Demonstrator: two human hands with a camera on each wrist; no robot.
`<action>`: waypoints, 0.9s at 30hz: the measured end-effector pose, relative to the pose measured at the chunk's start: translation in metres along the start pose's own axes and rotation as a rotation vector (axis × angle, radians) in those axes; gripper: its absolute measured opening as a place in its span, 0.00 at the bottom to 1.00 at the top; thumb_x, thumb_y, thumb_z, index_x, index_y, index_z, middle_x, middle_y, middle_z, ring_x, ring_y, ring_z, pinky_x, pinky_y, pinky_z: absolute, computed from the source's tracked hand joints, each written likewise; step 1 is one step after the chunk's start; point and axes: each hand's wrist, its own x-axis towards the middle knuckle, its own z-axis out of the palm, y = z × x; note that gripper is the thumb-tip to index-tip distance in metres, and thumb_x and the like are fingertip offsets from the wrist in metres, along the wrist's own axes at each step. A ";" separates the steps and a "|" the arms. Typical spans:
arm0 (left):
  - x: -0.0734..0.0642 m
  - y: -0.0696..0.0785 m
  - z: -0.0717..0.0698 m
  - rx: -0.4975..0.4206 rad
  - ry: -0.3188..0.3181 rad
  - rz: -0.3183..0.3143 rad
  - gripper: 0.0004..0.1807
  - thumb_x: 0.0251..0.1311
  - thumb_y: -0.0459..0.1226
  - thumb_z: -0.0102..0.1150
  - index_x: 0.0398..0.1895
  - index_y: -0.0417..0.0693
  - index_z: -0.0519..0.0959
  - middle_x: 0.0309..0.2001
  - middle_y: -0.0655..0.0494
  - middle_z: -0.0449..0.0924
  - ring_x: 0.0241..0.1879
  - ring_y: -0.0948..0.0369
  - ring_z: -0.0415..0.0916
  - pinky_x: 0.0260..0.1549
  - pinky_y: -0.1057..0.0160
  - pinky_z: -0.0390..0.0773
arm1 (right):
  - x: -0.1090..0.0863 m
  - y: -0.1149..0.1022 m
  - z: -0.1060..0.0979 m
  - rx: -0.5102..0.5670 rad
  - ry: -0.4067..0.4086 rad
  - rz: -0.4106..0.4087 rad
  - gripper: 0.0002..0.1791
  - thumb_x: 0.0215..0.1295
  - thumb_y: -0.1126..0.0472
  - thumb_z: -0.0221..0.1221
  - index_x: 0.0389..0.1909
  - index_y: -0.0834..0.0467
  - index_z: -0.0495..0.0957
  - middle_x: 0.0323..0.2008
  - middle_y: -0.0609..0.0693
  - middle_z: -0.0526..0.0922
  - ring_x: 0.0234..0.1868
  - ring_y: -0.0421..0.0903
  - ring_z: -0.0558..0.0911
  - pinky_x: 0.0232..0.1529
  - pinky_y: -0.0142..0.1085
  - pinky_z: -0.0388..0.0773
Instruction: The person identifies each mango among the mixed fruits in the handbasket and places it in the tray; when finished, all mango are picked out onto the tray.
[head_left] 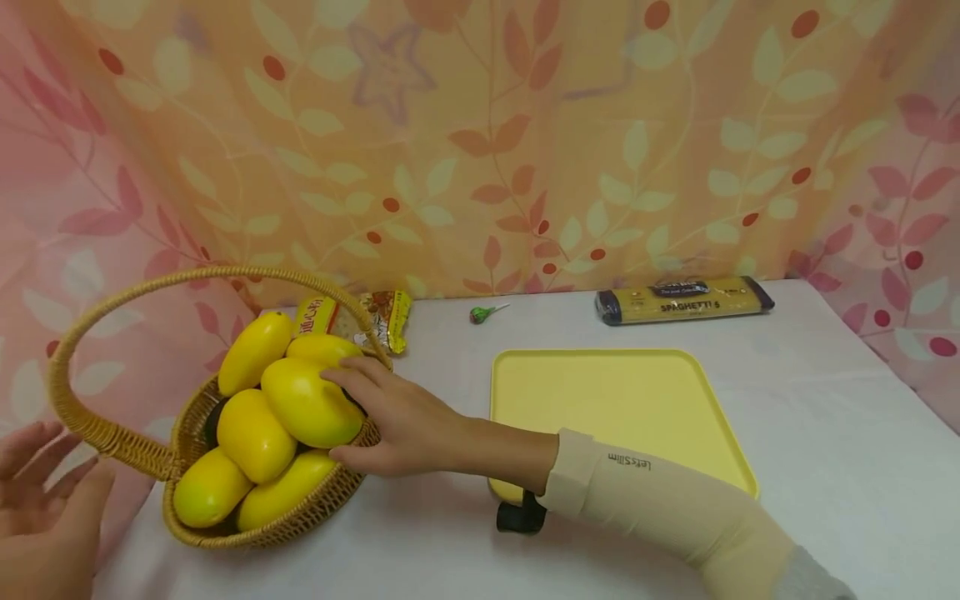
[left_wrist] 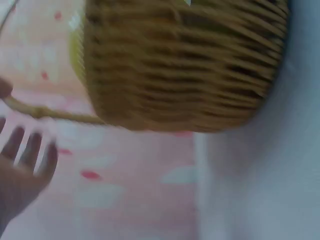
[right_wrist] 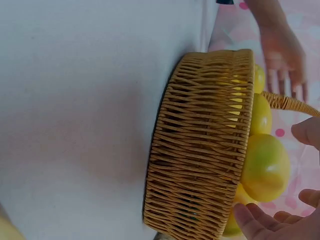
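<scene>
A wicker basket (head_left: 262,533) with a tall arched handle (head_left: 210,273) stands on the left of the table, heaped with several yellow mangoes (head_left: 257,435). Beside the handle's near-left base is my left hand (head_left: 52,500), its fingers loosely spread and holding nothing. From the right, my right hand (head_left: 405,421) reaches over the basket's rim with thumb and fingers apart. Its fingertips lie right at the large upper mango (head_left: 311,404). Something dark (head_left: 216,423) shows among the fruit, mostly hidden. In the right wrist view, a greenish-yellow mango (right_wrist: 266,167) bulges above the rim beside the right fingers.
A yellow tray (head_left: 600,367) lies right of the basket, partly under the right forearm. Along the back are a spaghetti packet (head_left: 684,302), a lollipop (head_left: 480,314) and a yellow food packet (head_left: 405,317) behind the basket. Patterned curtains (head_left: 487,167) border the table.
</scene>
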 end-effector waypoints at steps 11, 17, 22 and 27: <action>0.006 -0.039 -0.018 0.031 -0.414 -0.046 0.39 0.58 0.08 0.43 0.73 0.38 0.62 0.61 0.45 0.74 0.58 0.60 0.75 0.55 0.75 0.73 | 0.016 0.003 0.005 0.093 -0.065 0.111 0.44 0.62 0.49 0.66 0.76 0.53 0.56 0.71 0.50 0.60 0.62 0.36 0.66 0.57 0.22 0.68; 0.004 -0.048 -0.015 0.094 -0.421 -0.032 0.39 0.57 0.09 0.45 0.72 0.40 0.63 0.53 0.52 0.78 0.53 0.64 0.77 0.51 0.79 0.73 | 0.026 0.002 0.005 0.112 -0.119 0.162 0.45 0.62 0.47 0.65 0.77 0.48 0.54 0.73 0.48 0.58 0.62 0.36 0.67 0.54 0.25 0.70; 0.003 -0.051 -0.009 0.202 -0.381 -0.042 0.40 0.58 0.10 0.45 0.72 0.44 0.63 0.50 0.54 0.77 0.51 0.67 0.77 0.48 0.80 0.74 | 0.033 0.000 0.004 0.101 -0.186 0.213 0.44 0.62 0.50 0.64 0.78 0.44 0.55 0.75 0.51 0.56 0.61 0.40 0.72 0.53 0.32 0.74; 0.002 -0.050 -0.008 0.301 -0.360 -0.040 0.41 0.58 0.10 0.45 0.73 0.47 0.61 0.49 0.56 0.76 0.50 0.69 0.77 0.48 0.82 0.73 | 0.037 0.002 0.005 0.074 -0.225 0.209 0.43 0.63 0.55 0.64 0.78 0.43 0.58 0.76 0.53 0.55 0.71 0.43 0.63 0.63 0.38 0.70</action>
